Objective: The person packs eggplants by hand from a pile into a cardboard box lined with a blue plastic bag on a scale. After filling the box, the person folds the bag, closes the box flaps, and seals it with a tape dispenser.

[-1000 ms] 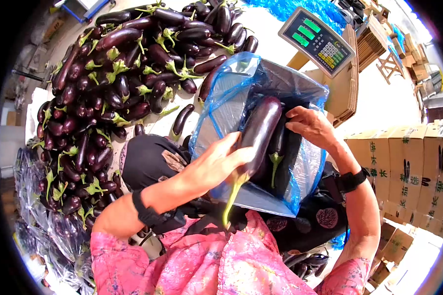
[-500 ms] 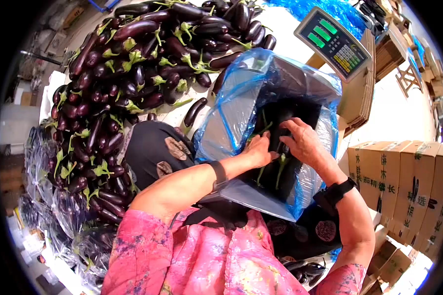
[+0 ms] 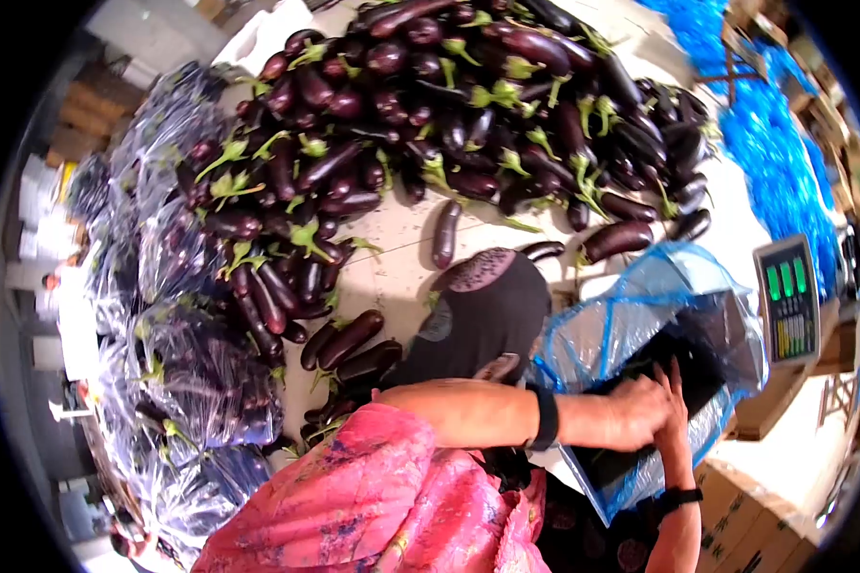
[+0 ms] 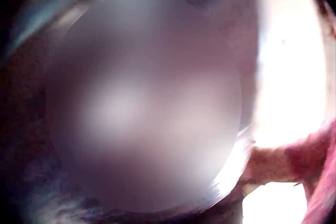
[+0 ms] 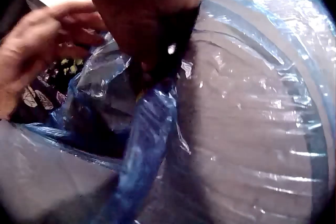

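Note:
An open box (image 3: 569, 468) lined with a blue-tinted plastic bag (image 3: 583, 329) stands before me, its inside dark. My left hand (image 3: 635, 413) reaches across its opening and overlaps my right hand (image 3: 677, 406) in the head view. Two fingers of the right hand point up into the box. From the right wrist, the left hand (image 5: 39, 45) is blurred, fingers extended, over the bag's edge. There the right hand (image 5: 142, 14) is in shadow, fingertips right at a blue fold of plastic (image 5: 149, 124); I cannot tell whether it pinches the fold. The left wrist view is blurred.
A large heap of eggplants (image 3: 387, 62) spreads across the floor beyond, with loose ones (image 3: 354, 339) by my knee. Bagged eggplants (image 3: 210, 372) lie at left. A digital scale (image 3: 788, 296) stands right of the box, cartons (image 3: 736, 520) below it, blue plastic sheeting (image 3: 779, 162) behind.
A second ago my left hand held an eggplant over the box; now that eggplant is out of the hand. The left hand has crossed rightward over the right, and the head view has swung left.

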`<state>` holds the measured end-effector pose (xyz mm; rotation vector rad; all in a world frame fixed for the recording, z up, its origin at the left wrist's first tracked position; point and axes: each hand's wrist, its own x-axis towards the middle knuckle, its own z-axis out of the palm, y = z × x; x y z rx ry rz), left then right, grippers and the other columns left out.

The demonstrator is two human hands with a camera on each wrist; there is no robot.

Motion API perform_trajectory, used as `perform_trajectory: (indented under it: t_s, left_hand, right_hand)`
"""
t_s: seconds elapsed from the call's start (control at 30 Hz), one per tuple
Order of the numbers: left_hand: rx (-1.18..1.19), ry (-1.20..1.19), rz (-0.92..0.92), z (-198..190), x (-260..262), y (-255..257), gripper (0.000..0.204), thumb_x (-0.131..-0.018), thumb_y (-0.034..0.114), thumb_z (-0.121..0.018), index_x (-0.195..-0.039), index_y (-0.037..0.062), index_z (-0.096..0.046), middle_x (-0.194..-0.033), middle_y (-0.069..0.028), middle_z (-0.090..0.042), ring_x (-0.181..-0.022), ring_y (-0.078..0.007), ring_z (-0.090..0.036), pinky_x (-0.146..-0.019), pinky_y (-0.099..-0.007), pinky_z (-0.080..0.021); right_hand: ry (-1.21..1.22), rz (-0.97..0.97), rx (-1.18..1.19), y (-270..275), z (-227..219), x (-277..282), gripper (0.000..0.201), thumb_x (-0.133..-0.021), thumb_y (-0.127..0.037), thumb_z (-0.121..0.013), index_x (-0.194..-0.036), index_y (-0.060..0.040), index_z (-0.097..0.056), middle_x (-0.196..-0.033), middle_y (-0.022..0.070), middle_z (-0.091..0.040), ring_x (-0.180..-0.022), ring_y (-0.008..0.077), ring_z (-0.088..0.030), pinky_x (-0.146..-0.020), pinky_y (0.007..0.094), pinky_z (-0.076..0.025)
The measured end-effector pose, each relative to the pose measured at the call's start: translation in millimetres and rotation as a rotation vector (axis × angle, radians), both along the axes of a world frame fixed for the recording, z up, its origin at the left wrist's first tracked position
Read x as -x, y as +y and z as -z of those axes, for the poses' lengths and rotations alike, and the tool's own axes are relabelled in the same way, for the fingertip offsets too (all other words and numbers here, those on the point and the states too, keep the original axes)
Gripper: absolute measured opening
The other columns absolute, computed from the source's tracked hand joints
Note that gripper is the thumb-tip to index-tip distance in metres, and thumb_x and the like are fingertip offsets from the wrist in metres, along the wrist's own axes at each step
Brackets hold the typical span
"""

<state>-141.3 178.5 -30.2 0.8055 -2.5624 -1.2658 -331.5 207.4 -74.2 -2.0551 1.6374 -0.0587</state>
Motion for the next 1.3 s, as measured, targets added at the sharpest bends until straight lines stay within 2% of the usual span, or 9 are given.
perform_trajectory:
  t_s: [0.17,0.27,0.33,0.47,0.73,0.97,1.07,1.1,1.3]
  left_hand:
    - [-0.101,0.813,-0.14,-121,-131,1,0.047,-0.084,0.008,-0.073,-0.126,-0.0014,-0.054,-0.106,-0.0183,-0.063,-0.093,-0.0354,-0.063,-0.083,-0.0412,-0.051]
    - [-0.523,0.826,-0.522,-123,-235,-16,0.027,-0.1,0.016,-0.06,-0.123,0.0016,-0.059,-0.097,-0.0079,-0.069,-0.093,-0.0163,-0.069,-0.079,-0.0302,-0.056]
    - [-0.628,0.728,-1.053,-78,-293,-28,0.029,-0.102,0.021,-0.056,-0.125,0.003,-0.058,-0.099,-0.0076,-0.068,-0.087,-0.0141,-0.067,-0.077,-0.0262,-0.054]
    - [-0.764,0.42,-1.475,97,-394,4,0.033,-0.098,0.023,-0.062,-0.125,0.0033,-0.059,-0.098,-0.0075,-0.068,-0.084,-0.0129,-0.064,-0.075,-0.0277,-0.053]
    - [-0.082,-0.094,-1.446,275,-384,-51,0.071,-0.085,0.045,-0.071,-0.131,-0.0054,-0.051,-0.112,-0.0302,-0.063,-0.105,-0.0432,-0.062,-0.092,-0.0465,-0.05]
    - [-0.267,-0.403,-1.41,279,-354,-125,0.088,-0.074,0.043,-0.079,-0.137,-0.0059,-0.043,-0.126,-0.0293,-0.056,-0.112,-0.0427,-0.059,-0.099,-0.0479,-0.048]
    - [-0.651,0.255,-1.469,291,-372,-106,0.069,-0.079,0.039,-0.077,-0.127,-0.0038,-0.051,-0.118,-0.0202,-0.061,-0.105,-0.0332,-0.064,-0.093,-0.0441,-0.052]
    - [-1.025,0.544,-1.34,234,-371,-93,0.05,-0.087,0.033,-0.072,-0.12,-0.0024,-0.058,-0.118,-0.017,-0.063,-0.103,-0.0258,-0.065,-0.085,-0.0383,-0.055]
    - [-1.381,1.001,-1.188,178,-391,-13,0.047,-0.099,0.03,-0.054,-0.135,-0.0008,-0.049,-0.118,-0.0195,-0.063,-0.091,-0.0271,-0.067,-0.077,-0.0382,-0.055]
  right_hand:
    - [-0.059,-0.04,0.084,4,1,4,0.072,-0.084,-0.024,-0.072,-0.148,-0.0105,-0.044,-0.162,0.0192,-0.023,-0.128,0.0434,-0.051,-0.093,0.0449,-0.054]
    - [-0.036,0.117,-0.049,0,-27,-22,0.066,-0.084,-0.016,-0.071,-0.145,-0.0082,-0.048,-0.159,0.0205,-0.03,-0.126,0.0413,-0.054,-0.091,0.0427,-0.054]
    - [-0.032,0.069,0.032,1,-24,-19,0.064,-0.082,-0.013,-0.071,-0.143,-0.0069,-0.05,-0.157,0.022,-0.034,-0.121,0.0406,-0.057,-0.092,0.042,-0.052]
    - [0.025,-0.031,0.1,-2,-12,-9,0.067,-0.08,-0.012,-0.073,-0.143,-0.0064,-0.05,-0.157,0.0229,-0.034,-0.12,0.0401,-0.057,-0.096,0.0412,-0.05]
    - [0.034,0.155,-0.153,-12,-39,-34,0.067,-0.082,-0.018,-0.07,-0.143,-0.0038,-0.049,-0.158,0.0243,-0.031,-0.139,0.0424,-0.041,-0.111,0.0431,-0.04]
    - [0.027,0.113,-0.084,-9,-30,-29,0.064,-0.082,-0.013,-0.07,-0.142,-0.0042,-0.05,-0.158,0.023,-0.032,-0.137,0.0418,-0.043,-0.109,0.0423,-0.042]
    - [0.04,0.09,-0.052,-9,-31,-30,0.064,-0.082,-0.011,-0.071,-0.142,-0.0046,-0.05,-0.158,0.023,-0.032,-0.133,0.0409,-0.048,-0.103,0.0411,-0.047]
    - [0.03,0.101,-0.057,-10,-30,-31,0.065,-0.081,-0.011,-0.071,-0.142,-0.0051,-0.05,-0.158,0.0225,-0.032,-0.131,0.0404,-0.05,-0.102,0.0407,-0.047]
    - [0.088,0.012,0.053,-8,-24,-25,0.065,-0.081,-0.01,-0.07,-0.143,-0.0059,-0.051,-0.157,0.0211,-0.034,-0.108,0.0371,-0.062,-0.09,0.039,-0.052]
